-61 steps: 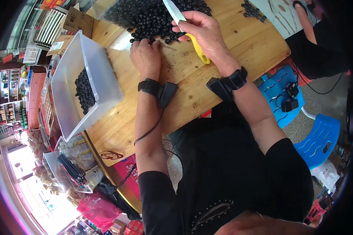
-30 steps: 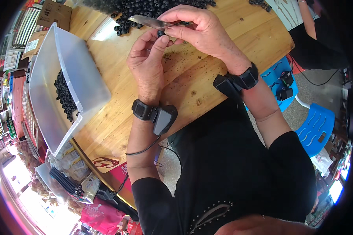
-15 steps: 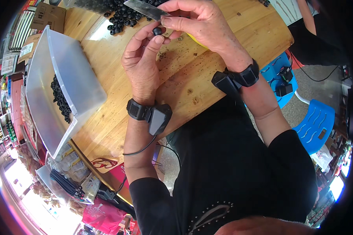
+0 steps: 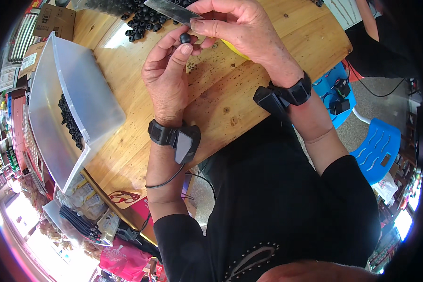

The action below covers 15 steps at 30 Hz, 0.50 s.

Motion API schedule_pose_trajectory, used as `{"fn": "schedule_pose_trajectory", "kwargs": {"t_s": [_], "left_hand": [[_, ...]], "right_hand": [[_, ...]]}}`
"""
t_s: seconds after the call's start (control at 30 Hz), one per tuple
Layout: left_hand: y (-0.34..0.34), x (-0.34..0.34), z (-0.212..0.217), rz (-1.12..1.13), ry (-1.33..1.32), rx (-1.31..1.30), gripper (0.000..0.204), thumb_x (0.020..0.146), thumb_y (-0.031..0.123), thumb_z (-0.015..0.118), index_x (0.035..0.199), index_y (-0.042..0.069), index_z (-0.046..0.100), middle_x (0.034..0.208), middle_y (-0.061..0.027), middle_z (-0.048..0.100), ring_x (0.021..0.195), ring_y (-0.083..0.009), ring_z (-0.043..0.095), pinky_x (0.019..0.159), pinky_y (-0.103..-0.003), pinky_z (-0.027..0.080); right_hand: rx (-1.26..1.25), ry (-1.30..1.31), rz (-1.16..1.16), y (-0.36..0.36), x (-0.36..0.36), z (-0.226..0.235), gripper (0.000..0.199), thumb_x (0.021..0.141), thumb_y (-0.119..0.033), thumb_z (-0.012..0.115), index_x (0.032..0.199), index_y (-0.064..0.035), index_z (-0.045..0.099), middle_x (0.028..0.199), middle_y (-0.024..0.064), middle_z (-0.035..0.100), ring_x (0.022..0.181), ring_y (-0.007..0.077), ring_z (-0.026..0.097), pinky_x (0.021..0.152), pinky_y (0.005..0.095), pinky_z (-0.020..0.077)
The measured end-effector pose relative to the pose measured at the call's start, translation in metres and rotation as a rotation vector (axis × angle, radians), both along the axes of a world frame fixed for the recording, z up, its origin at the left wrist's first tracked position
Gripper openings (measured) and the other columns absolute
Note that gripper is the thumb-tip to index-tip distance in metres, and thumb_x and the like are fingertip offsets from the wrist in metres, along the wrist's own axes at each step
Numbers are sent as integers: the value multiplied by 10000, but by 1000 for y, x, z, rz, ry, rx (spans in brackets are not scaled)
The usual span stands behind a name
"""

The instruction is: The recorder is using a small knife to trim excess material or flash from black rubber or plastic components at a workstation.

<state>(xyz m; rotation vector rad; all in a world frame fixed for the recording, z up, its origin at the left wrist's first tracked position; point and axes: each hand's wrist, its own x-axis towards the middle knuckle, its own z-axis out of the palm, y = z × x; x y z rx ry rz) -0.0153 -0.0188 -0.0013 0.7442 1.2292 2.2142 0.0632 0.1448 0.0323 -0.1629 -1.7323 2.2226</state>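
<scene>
My left hand [image 4: 167, 70] pinches a small round black bead-like piece [image 4: 185, 38] between thumb and fingers, above the wooden table. My right hand [image 4: 237, 28] is closed around a knife [image 4: 169, 10], its thumb on the flat of the blade, which points to the upper left. Under the right palm a strip of yellow [image 4: 235, 49] shows; whether it belongs to the knife I cannot tell. Beyond the hands lies a pile of similar black pieces [image 4: 143, 26], several with holes in them. Dark crumbs are scattered on the tabletop below the hands.
A translucent plastic bin [image 4: 96, 89] with black pieces [image 4: 70, 122] inside stands at the table's left. Red-framed glasses [image 4: 124, 196] lie at the near left corner. Blue plastic stools [image 4: 378, 150] stand to the right. Another person's arm [image 4: 367, 21] shows at the upper right.
My left hand has shifted slightly left with the black piece. The knife blade has moved a little left too. Both grips look the same.
</scene>
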Motion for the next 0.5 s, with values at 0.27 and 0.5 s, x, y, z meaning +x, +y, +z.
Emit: {"fn": "schedule_pose_trajectory", "kwargs": {"t_s": [0.27,0.5], "left_hand": [[-1,-1,-3,-30,-43,12,341,936,-64,686,1275,-26,683,1088,-96,744,955,-155,698,868,-288,581],[-2,-4,-5,-69,-68,64,337,948,-59,670,1284,-34,674,1104,-111,741,966,-173,701,863,-297,584]], "right_hand": [[-6,-9,-2,1,1,1,286,987,-41,691,1248,68,653,1060,85,722,888,110,688,739,255,594],[-21,34,26,2,3,3,264,988,-33,685,1235,59,665,1039,82,724,854,106,686,727,251,590]]}}
